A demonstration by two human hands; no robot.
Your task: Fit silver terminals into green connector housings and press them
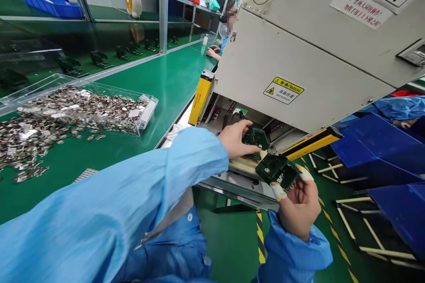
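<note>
My right hand (300,203) pinches a dark green moulded plastic part (277,170) by its edge, in front of the machine's opening. White coverings with orange marks wrap the tips of its thumb and forefinger. My left hand (236,139) reaches into the opening, thumb and fingers closed around a second dark green plastic part (255,138). That part sits at a pale fixture block (244,164); the hand hides some of it. The grey press machine (299,62) rises just above both hands.
Yellow guard bars (201,97) flank the opening. To the left, a clear tray (146,117) of small metal pieces stands on the green bench (172,73), with a loose heap beside it. Blue chairs (368,141) stand right. Behind the machine a co-worker's hands (214,52) rest on the bench.
</note>
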